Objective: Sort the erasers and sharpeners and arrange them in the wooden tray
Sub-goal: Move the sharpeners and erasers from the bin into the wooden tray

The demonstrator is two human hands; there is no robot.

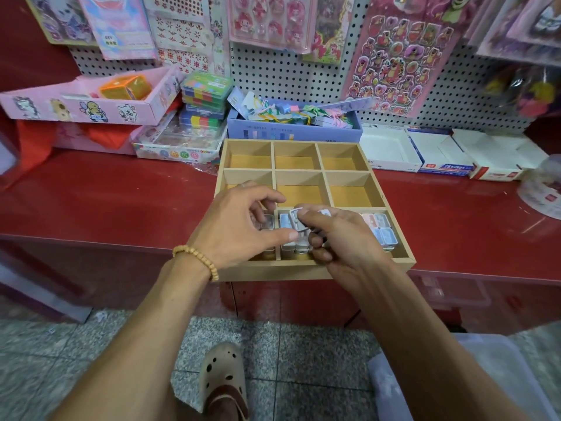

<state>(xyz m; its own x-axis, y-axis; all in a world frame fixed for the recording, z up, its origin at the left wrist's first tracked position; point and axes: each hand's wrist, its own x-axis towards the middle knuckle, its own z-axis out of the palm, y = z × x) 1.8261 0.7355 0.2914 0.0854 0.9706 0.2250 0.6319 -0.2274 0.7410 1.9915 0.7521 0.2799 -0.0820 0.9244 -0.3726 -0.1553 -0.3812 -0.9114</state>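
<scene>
Nine square compartments divide a pale wooden tray [309,270] on a glossy red counter [121,192]; its front edge juts past the counter's lip; the six rear cells are bare. Small pastel plastic sharpeners [385,230] fill the front row. The right hand [340,238] pinches a white sharpener [296,220] above the front middle cell; the left hand [236,226], fingers loosely curled, hovers alongside, its thumb extended toward that sharpener. A white box [449,167] behind reads "28".

Bright, even light is falling from above; soft glare is streaking the red tabletop [121,192]; wide-angle distortion is bending everything far from it.
</scene>
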